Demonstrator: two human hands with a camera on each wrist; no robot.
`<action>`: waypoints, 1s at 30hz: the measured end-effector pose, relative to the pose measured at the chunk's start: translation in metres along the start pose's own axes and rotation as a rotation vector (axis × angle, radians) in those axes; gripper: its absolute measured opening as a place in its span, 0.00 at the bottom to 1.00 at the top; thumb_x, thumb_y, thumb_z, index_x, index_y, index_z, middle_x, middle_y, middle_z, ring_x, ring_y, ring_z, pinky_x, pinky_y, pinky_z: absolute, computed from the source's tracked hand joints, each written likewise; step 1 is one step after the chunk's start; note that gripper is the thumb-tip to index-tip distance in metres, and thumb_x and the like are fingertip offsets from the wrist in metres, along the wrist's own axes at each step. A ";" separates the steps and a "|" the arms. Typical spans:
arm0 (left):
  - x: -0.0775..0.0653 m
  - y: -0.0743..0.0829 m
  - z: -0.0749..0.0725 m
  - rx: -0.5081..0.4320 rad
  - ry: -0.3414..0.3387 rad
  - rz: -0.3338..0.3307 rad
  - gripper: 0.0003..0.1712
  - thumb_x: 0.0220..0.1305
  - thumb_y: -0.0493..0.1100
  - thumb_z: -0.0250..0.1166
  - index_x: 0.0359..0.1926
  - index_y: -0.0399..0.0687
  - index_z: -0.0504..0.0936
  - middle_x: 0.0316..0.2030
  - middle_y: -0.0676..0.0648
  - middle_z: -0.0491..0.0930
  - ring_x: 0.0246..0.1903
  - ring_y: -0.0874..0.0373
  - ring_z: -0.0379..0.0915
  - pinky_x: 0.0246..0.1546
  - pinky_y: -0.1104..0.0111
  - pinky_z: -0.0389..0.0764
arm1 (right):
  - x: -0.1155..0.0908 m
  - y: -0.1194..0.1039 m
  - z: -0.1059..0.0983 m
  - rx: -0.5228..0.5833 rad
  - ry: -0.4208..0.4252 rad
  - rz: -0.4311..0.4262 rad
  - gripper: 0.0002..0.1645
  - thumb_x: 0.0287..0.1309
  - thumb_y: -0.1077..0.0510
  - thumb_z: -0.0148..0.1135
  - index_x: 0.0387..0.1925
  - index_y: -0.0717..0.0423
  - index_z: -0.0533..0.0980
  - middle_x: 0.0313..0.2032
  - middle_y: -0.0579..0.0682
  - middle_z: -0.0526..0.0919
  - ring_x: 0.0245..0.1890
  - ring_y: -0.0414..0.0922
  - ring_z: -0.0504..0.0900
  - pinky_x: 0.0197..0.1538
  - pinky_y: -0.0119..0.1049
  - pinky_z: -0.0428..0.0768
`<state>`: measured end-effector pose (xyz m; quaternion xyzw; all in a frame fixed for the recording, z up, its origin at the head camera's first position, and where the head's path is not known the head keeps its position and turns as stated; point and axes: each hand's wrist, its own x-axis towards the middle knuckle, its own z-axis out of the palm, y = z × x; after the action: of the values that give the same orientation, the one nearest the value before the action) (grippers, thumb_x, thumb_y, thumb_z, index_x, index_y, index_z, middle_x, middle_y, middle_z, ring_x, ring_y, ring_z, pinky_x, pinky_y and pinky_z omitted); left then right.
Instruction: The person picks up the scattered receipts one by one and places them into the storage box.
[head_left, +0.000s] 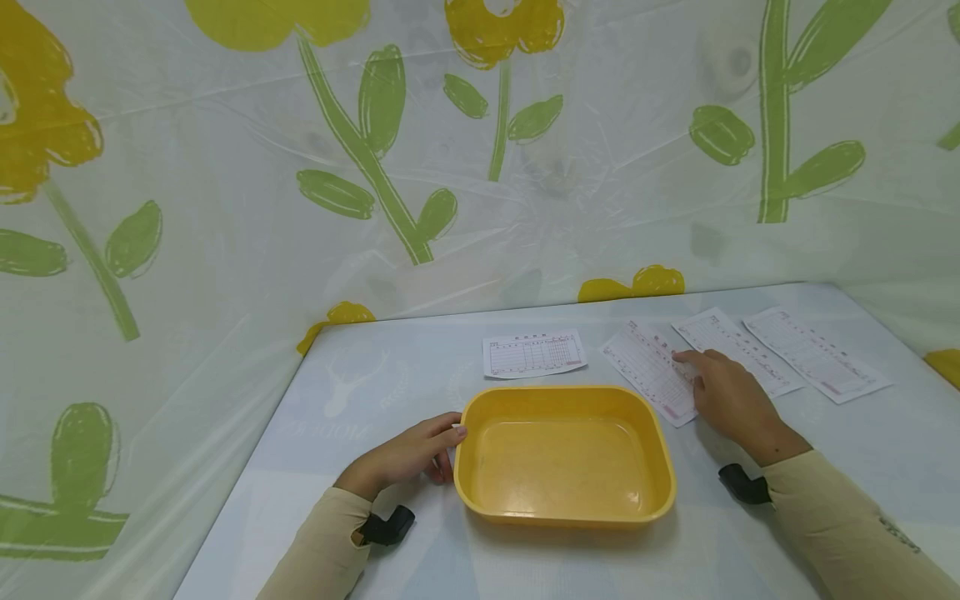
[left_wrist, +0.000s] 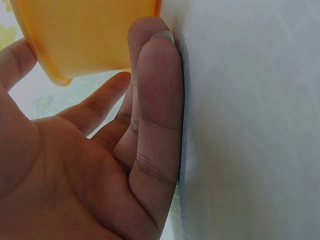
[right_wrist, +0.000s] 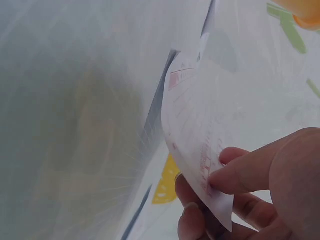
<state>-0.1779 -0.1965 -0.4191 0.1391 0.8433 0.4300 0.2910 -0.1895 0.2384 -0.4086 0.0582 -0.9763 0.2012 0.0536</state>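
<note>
A yellow rectangular plastic tray (head_left: 566,467) sits on the table in the head view, nothing inside it. My left hand (head_left: 408,454) is at its left side, fingers loosely bent and fingertips touching the rim; the left wrist view shows the palm beside the tray wall (left_wrist: 90,37). My right hand (head_left: 731,400) pinches a printed paper slip (head_left: 651,371) to the right of the tray. In the right wrist view the thumb lies on the printed face of that slip (right_wrist: 192,130), fingers behind it, and the paper bends upward.
A similar slip (head_left: 534,354) lies flat behind the tray. Two more, a middle slip (head_left: 750,358) and a far-right slip (head_left: 813,354), lie beyond my right hand. A flower-patterned sheet (head_left: 525,233) hangs behind the pale table (head_left: 337,392).
</note>
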 end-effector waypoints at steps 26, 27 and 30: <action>0.000 -0.001 -0.001 -0.005 -0.004 -0.006 0.29 0.76 0.61 0.47 0.69 0.53 0.68 0.28 0.45 0.82 0.29 0.54 0.79 0.36 0.65 0.82 | -0.001 -0.007 -0.002 0.012 0.194 -0.051 0.25 0.63 0.74 0.50 0.61 0.64 0.73 0.47 0.68 0.78 0.38 0.57 0.78 0.47 0.58 0.82; 0.000 0.000 -0.001 -0.005 -0.004 -0.005 0.30 0.76 0.61 0.47 0.70 0.53 0.67 0.28 0.44 0.82 0.29 0.54 0.79 0.36 0.65 0.82 | -0.001 -0.007 -0.002 0.011 0.203 -0.052 0.25 0.63 0.74 0.50 0.61 0.64 0.73 0.47 0.68 0.78 0.37 0.56 0.78 0.47 0.58 0.82; -0.001 0.000 -0.001 -0.008 -0.001 -0.001 0.30 0.76 0.61 0.47 0.70 0.53 0.67 0.28 0.44 0.82 0.29 0.54 0.79 0.35 0.64 0.82 | -0.002 -0.007 -0.001 0.011 0.226 -0.052 0.26 0.63 0.74 0.51 0.62 0.64 0.73 0.47 0.68 0.77 0.38 0.57 0.78 0.48 0.59 0.82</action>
<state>-0.1778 -0.1970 -0.4185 0.1378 0.8413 0.4333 0.2923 -0.1869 0.2323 -0.4051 0.0608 -0.9610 0.2106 0.1684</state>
